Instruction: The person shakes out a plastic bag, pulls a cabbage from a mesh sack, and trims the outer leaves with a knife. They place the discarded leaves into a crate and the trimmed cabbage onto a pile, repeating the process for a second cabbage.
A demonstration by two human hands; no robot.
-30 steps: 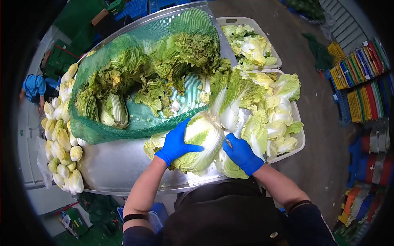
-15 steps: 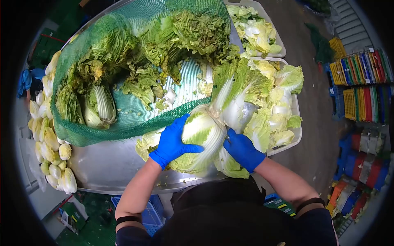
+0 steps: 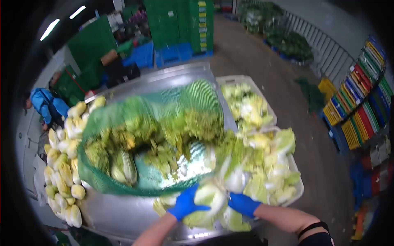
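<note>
A pale napa cabbage lies on its side at the table's near edge, its cut base pointing away from me. Blue-gloved, my left hand grips its left side with the thumb across the leaves. My right hand, also gloved, is closed beside the base at the right; what its fingers hold is hidden. Loose outer leaves lie under and right of the cabbage. Just beyond, an open green mesh bag holds several untrimmed cabbages with wilted leaves.
Trimmed cabbages are piled along the left of the metal table. Two white crates of leaves stand at the right. A person in a blue jacket is at far left. Stacked coloured crates line the right side.
My view has tilted up, so the table sits lower and more of the room shows. Both hands remain at the cabbage, with little visible change in their hold.
</note>
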